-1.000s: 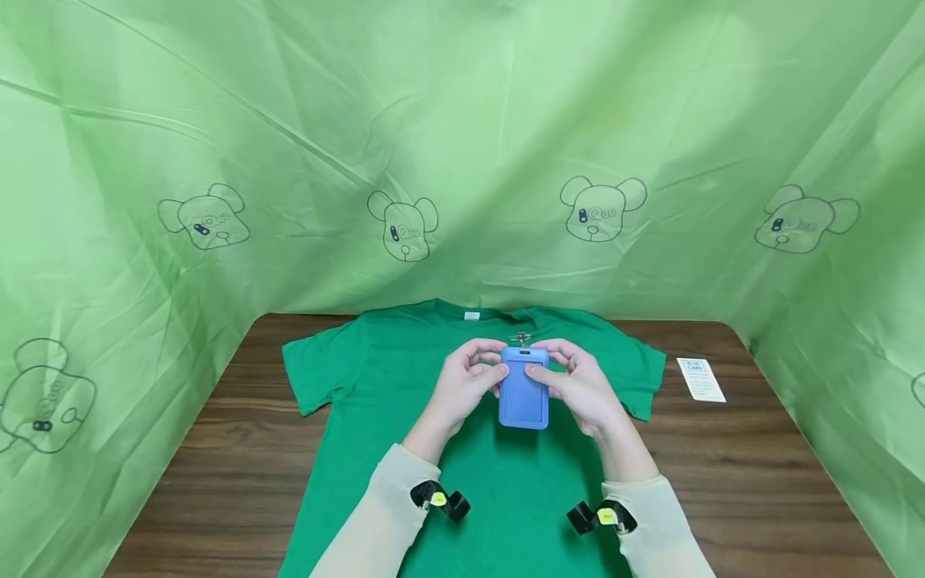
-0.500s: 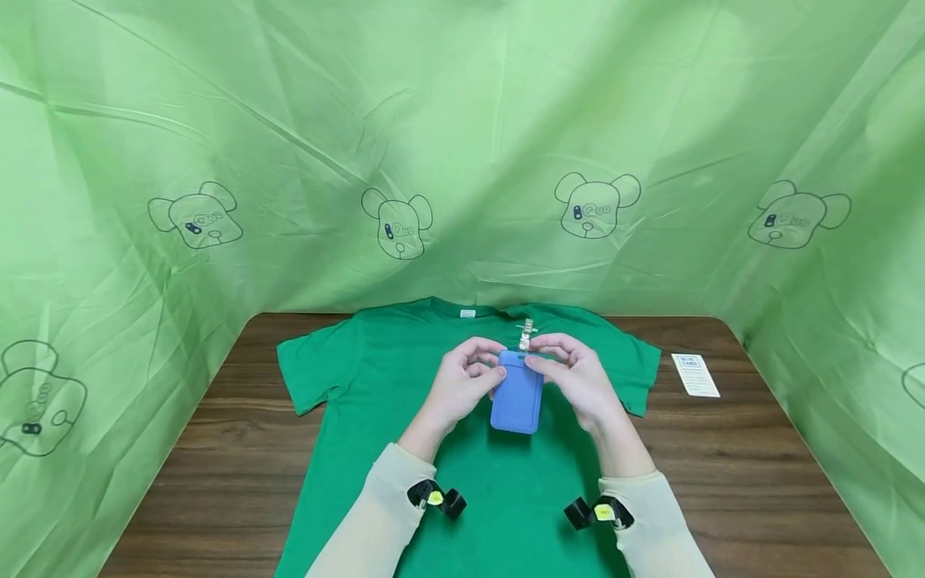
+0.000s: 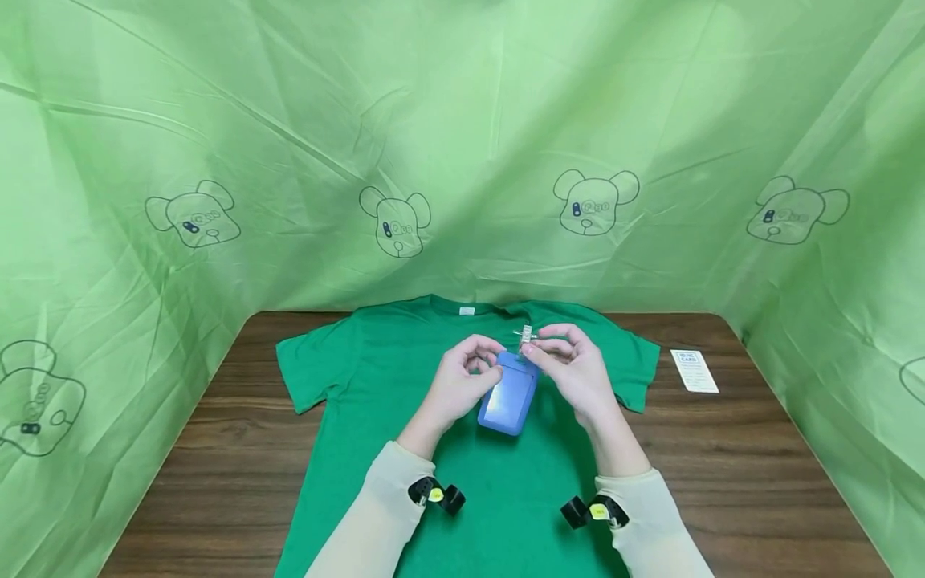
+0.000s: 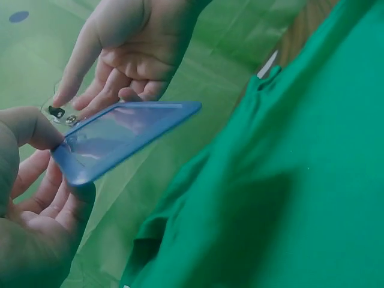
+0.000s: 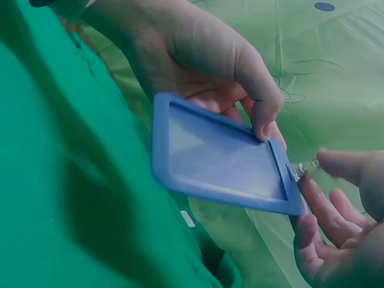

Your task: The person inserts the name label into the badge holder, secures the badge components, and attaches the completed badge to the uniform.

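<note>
Evidently, we hold the blue badge holder point(image 3: 508, 397) above the green T-shirt point(image 3: 390, 401), our left hand point(image 3: 462, 376) pinching its upper corner, likely so it cannot swing while our right hand point(image 3: 578, 369) pinches the metal clip point(image 3: 527, 332) between thumb and forefinger. Our hands angle inward; the holder tilts, its lower end toward us.

Long, pale cream sleeves cover the left forearm point(image 3: 374, 518) and right forearm point(image 3: 656, 518), each ending in a plain cuff short of the bare left hand point(image 3: 458, 381) and right hand point(image 3: 580, 373). Near each cuff sits a black wrist mount, on the left point(image 3: 421, 489) and right point(image 3: 617, 512), with a bright yellow label and a small, block-shaped black camera jutting inward. The label markings are too small to read.
</note>
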{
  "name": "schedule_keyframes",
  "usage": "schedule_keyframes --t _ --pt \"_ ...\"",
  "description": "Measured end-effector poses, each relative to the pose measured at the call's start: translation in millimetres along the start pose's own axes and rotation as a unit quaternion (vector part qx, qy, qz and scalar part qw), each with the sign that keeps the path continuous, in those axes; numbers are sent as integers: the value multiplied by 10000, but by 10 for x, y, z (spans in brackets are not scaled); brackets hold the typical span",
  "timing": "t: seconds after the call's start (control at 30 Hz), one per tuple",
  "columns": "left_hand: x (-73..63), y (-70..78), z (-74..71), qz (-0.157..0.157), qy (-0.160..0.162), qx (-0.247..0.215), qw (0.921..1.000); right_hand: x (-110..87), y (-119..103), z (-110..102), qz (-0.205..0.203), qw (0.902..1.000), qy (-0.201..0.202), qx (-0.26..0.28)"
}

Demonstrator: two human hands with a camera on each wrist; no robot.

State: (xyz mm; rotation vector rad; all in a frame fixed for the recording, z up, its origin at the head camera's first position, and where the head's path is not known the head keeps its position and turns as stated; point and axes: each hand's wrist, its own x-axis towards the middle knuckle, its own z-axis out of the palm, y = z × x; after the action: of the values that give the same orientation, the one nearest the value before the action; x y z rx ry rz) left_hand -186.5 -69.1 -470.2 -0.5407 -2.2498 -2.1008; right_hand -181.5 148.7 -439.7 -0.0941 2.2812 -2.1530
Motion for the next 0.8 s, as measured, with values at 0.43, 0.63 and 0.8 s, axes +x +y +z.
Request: schedule_keyframes --t 0.43,0.63,0.8 --pt "6 -20 -30 -6 -92 -350 9993 -39 -28 39 -926 9953 110 -267" --pt "-4 -15 -31 48 -104 -385 9992 -53 -58 32 -1201 9902 310 -642" --pt "-13 9 -6 280 114 -141 9994 -58 -79 5 -1233 9871 440 -925"
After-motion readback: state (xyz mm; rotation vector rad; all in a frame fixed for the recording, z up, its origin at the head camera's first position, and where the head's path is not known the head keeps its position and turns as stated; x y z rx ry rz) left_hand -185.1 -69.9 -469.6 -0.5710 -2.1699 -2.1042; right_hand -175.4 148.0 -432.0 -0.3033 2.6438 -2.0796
